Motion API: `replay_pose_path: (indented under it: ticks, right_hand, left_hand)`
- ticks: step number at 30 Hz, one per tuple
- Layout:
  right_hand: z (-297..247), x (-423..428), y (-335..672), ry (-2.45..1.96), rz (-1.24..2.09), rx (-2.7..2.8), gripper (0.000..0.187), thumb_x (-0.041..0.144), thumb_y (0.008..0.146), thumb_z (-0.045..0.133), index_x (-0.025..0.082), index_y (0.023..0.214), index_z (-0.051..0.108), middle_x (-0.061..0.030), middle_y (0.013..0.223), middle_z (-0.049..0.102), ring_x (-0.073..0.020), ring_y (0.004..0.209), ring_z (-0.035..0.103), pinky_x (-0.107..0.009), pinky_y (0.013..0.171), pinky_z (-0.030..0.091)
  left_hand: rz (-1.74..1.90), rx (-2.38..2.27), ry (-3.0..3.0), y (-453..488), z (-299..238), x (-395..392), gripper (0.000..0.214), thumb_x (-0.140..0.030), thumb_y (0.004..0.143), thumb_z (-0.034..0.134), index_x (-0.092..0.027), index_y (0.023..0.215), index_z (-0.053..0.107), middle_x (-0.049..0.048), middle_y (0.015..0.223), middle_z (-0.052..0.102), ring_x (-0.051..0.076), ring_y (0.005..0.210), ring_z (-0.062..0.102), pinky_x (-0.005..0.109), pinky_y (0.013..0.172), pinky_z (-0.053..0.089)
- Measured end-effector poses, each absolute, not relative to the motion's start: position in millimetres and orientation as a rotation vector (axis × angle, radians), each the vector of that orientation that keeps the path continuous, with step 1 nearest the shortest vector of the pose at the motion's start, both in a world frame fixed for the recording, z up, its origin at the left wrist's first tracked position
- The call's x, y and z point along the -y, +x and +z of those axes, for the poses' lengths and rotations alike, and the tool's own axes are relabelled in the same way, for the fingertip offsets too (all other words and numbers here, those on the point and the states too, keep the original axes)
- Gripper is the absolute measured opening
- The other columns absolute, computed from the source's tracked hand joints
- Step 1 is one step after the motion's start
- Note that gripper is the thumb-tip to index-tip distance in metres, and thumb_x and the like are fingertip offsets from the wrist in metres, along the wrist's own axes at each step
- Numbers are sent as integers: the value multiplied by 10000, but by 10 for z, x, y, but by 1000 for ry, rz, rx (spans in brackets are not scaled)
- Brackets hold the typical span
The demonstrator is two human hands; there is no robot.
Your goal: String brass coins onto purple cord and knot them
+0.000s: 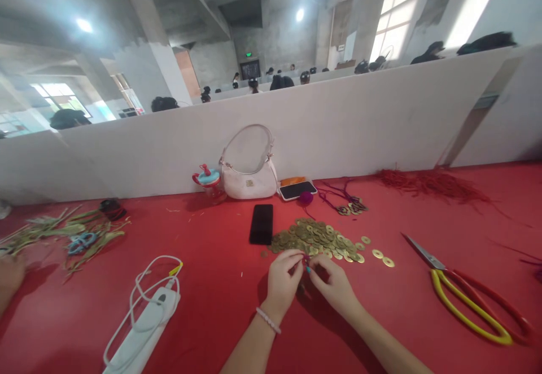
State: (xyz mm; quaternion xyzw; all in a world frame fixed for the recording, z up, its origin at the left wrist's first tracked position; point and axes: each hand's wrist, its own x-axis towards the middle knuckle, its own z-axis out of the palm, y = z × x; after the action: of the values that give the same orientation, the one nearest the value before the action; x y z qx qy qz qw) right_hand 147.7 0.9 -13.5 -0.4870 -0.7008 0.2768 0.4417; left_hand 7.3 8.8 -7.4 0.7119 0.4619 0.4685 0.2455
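Cord (306, 258) pinched in left hand (283, 278) and right hand (333, 281) grip; one coin heap (319, 236), two phones (261, 224)

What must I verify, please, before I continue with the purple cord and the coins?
1. Purple cord held at the fingertips of left grip and right grip: ok.
2. Cord's knotting sound: cannot tell; fingers cover it.
3. Brass-coloured coins near both grips: ok, heaped just beyond.
4. Every coin within that heap: not ok; several lie to its right.
5. Red-and-yellow-handled scissors apart from right grip: ok.
6. Black smartphone apart from heap: cannot tell; coins reach its edge.
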Motion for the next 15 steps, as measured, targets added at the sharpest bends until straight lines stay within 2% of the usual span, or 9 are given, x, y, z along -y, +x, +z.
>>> replay_pose_path:
  ticks: [10,12,15]
  right_hand:
    - [-150,3,1501,-1264,720,1610,110,270,761,472,180,733,529,-31,690,588,-154,647,552,-258,619,458]
    - [-170,0,1506,-1250,754,1564,113,267,755,484,177,798,536,-39,721,611,-161,684,576,-268,658,472]
    - [-181,-2,1513,-1215,841,1530,260,242,743,494,167,988,541,-56,805,652,-172,754,610,-305,742,485]
  left_hand:
    - [1221,-1237,2065,79,-40,-67,227,-126,801,491,-177,930,671,61,962,672,159,884,616,299,832,501]
    - [1215,-1240,2070,81,-36,-68,228,-135,806,486,-180,930,672,62,962,673,161,886,616,305,835,500]
    - [1187,-1241,2074,80,-28,-67,232,-142,814,479,-181,938,671,64,970,672,164,894,615,309,839,497]
